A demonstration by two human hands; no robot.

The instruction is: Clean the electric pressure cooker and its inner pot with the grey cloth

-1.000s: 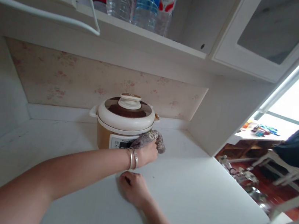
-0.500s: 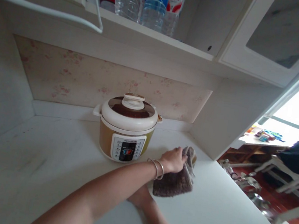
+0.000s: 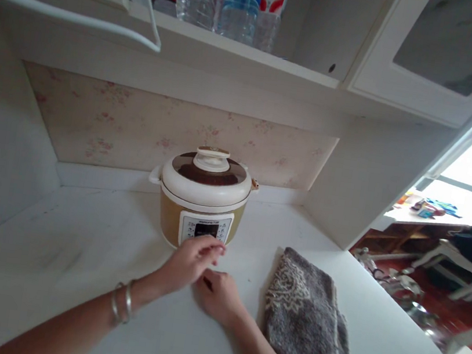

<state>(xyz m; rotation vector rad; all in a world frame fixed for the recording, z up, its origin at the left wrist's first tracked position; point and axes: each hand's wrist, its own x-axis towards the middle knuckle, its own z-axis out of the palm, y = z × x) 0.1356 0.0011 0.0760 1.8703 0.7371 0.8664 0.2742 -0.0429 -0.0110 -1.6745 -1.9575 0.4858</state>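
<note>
My left hand [image 3: 195, 258], with two silver bangles on the wrist, hovers just in front of the pressure cooker [image 3: 205, 190]. It holds nothing, and its fingers are loosely bent and partly apart. Close beside it, my right hand [image 3: 218, 296] rests low over the counter, fingers curled in and nothing visible in them. The cooker has a cream lid with a brown top, a gold body and a front panel, partly covered by my left hand. A folded grey-brown towel [image 3: 306, 319] with a pale pattern lies on the counter to the right of both hands.
Above is an open cabinet shelf [image 3: 295, 71] holding several plastic bottles [image 3: 239, 13]. A white cable [image 3: 82, 19] hangs at upper left. The white counter [image 3: 90, 274] ends at right, beyond which are a stool [image 3: 448, 259] and pots on a red floor.
My left hand has let go of the towel and moved left to the cooker's front. The towel now lies spread farther right and nearer. My right hand has come into fuller view.
</note>
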